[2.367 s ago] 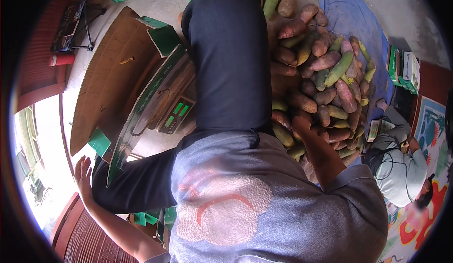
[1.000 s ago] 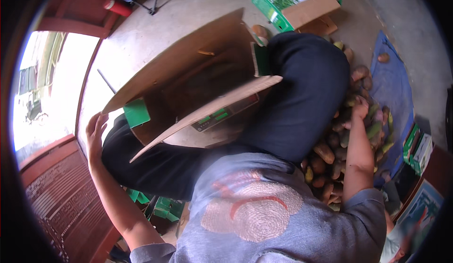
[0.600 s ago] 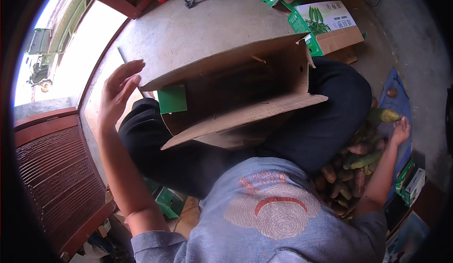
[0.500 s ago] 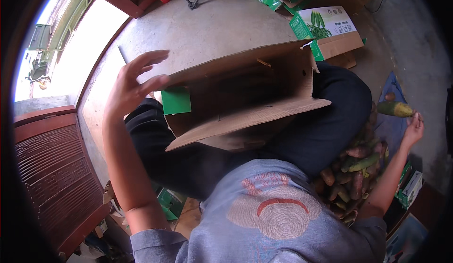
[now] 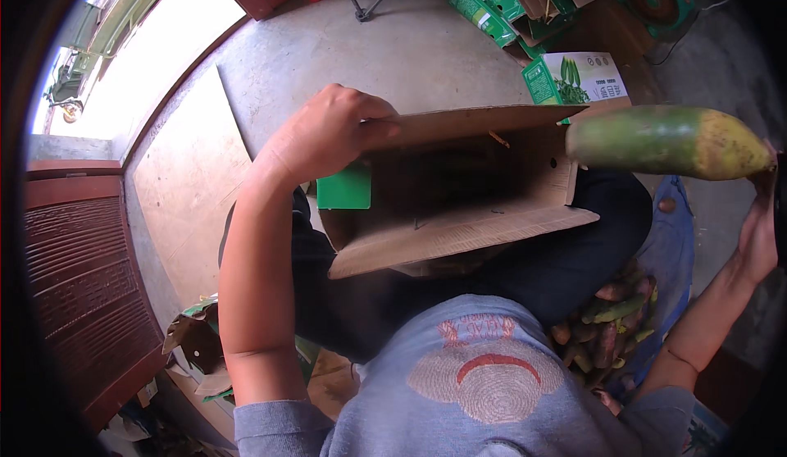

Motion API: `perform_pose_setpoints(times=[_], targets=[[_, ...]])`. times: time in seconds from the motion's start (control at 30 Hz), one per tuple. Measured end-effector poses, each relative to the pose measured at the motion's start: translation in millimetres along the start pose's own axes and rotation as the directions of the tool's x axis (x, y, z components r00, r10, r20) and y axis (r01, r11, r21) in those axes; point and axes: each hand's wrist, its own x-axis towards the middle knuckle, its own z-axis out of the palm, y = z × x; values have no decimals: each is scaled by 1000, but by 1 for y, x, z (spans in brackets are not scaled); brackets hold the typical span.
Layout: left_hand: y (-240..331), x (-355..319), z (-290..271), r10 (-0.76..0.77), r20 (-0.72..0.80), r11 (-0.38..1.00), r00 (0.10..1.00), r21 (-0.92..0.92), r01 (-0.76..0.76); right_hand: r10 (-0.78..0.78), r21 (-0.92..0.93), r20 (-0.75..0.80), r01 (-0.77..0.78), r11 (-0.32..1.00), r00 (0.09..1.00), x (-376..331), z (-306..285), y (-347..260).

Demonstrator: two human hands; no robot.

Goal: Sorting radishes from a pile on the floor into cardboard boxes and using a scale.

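Observation:
An open cardboard box (image 5: 459, 248) sits tilted on my crossed legs, its brown inside toward me and a green flap (image 5: 343, 186) at its left end. My left hand (image 5: 328, 133) is closed at the left end of its far edge, thumb and fingers pinching the cardboard. Out at the right, my right hand (image 5: 761, 223) grips the yellow tip of a thick green-and-yellow cucumber (image 5: 648, 139). The cucumber is raised nearly level, its green end by the box's right side. The box's dark interior is hard to make out.
A heap of reddish-brown and green produce (image 5: 611, 318) lies beside my right thigh on a blue sheet (image 5: 668, 252). Green-and-white cartons (image 5: 578, 76) stand at the far right. A flat board (image 5: 193, 182) lies left, near a carved wooden panel (image 5: 90, 281).
My right hand has lifted the cucumber up and closer, from beside the heap. My left hand has moved right and closed on the box's edge; before, its fingers were spread.

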Motion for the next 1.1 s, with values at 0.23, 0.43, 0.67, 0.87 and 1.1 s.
perform_pose_setpoints(times=[0.23, 0.43, 0.67, 0.87, 1.1], targets=[[-14, -2, 3, 91, -31, 996, 995, -3, -91, 142, 94, 508, -219, 971, 850, -70, 128, -29], [-22, -2, 2, 100, -55, 995, 993, 5, -100, 51, 89, 762, -182, 979, 645, -118, 213, -8], [-23, -3, 4, 89, -60, 996, 994, -8, -90, 63, 121, 844, -303, 945, 533, -128, 253, -15], [-25, -1, 4, 80, -126, 995, 989, 66, -72, 1, 58, 904, -127, 990, 427, -120, 216, 2], [-21, 2, 6, 109, -129, 994, 986, 38, -104, 180, 132, 382, -247, 960, 906, -72, 102, 8]])
